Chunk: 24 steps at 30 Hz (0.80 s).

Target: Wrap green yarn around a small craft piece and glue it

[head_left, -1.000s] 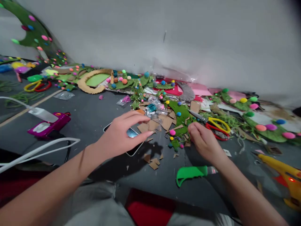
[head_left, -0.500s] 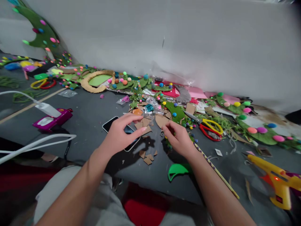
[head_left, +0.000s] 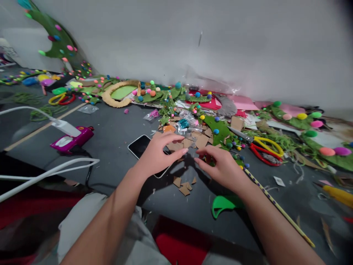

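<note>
Above the table, my left hand (head_left: 158,154) is open, thumb and fingers apart with nothing between them. It partly covers a phone (head_left: 140,145) lying on the table. My right hand (head_left: 224,167) faces it a short distance away, fingers loosely curved and the thumb apart from the index finger; no held object shows. Cardboard pieces (head_left: 200,141) lie just beyond both hands, and smaller cardboard scraps (head_left: 185,189) lie nearer me. Beside the right hand is a green felt piece with pom-poms (head_left: 219,132). Below the right wrist lies a green plastic piece (head_left: 222,204).
Red-and-yellow scissors (head_left: 266,149) lie at right, near a dotted yellow stick (head_left: 278,208) and a yellow glue gun (head_left: 338,194), partly out of frame. A purple device (head_left: 72,140) with a white plug and cable (head_left: 49,171) is at left. Decorated felt and a tan ring (head_left: 111,95) line the wall.
The view has turned left, so the table's things appear farther right and the glue gun is mostly out of frame. My right thumb and index finger, close together before, are now apart.
</note>
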### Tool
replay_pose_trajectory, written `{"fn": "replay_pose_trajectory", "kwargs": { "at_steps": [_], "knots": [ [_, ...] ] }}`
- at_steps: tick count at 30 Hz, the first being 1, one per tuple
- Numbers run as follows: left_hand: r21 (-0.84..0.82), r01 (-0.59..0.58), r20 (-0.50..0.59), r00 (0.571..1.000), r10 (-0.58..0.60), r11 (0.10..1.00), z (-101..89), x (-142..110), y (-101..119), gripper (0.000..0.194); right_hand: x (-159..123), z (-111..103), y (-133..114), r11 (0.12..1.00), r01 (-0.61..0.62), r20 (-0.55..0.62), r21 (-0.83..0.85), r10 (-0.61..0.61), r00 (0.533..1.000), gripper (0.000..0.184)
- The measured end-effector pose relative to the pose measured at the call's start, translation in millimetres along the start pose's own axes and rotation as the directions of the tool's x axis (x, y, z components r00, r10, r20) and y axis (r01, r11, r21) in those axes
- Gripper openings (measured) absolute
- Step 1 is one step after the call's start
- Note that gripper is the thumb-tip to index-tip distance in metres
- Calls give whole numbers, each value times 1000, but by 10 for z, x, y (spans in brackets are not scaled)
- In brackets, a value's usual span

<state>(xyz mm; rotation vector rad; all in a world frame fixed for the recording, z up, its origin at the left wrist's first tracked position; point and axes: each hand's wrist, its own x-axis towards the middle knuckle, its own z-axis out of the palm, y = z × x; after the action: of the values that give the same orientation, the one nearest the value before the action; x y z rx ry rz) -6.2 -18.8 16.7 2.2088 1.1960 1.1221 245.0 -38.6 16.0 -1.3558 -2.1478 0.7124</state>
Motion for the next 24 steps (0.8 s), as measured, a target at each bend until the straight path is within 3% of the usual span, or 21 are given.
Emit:
{"fn": "replay_pose_trajectory", "kwargs": {
  "at_steps": [3,6,9,11,16,24],
  "knots": [
    [53,21,51,998,-24,998,1,-15,-35,33,7,30,26,1000,6,-3,-21,-6,1000,23],
    [96,-6,175,984,-11,995,-3,-29,-56,34,16,16,57,999,-2,-29,-39,1,1000,22],
    [157,-8,250,968,-32,988,-116,-48,-110,47,22,-54,95,998,-31,-82,-56,26,996,22],
    [224,41,221,971,-92,974,-277,-66,-189,53,23,-109,116,996,-55,-120,-64,47,992,24],
    [336,199,6,977,-213,921,-652,-160,-487,30,20,-144,117,995,-69,-151,-70,58,987,26],
    [410,226,82,956,-283,884,-511,-287,-668,25,13,-70,113,997,-36,-116,-65,29,993,26]
  ]
}}
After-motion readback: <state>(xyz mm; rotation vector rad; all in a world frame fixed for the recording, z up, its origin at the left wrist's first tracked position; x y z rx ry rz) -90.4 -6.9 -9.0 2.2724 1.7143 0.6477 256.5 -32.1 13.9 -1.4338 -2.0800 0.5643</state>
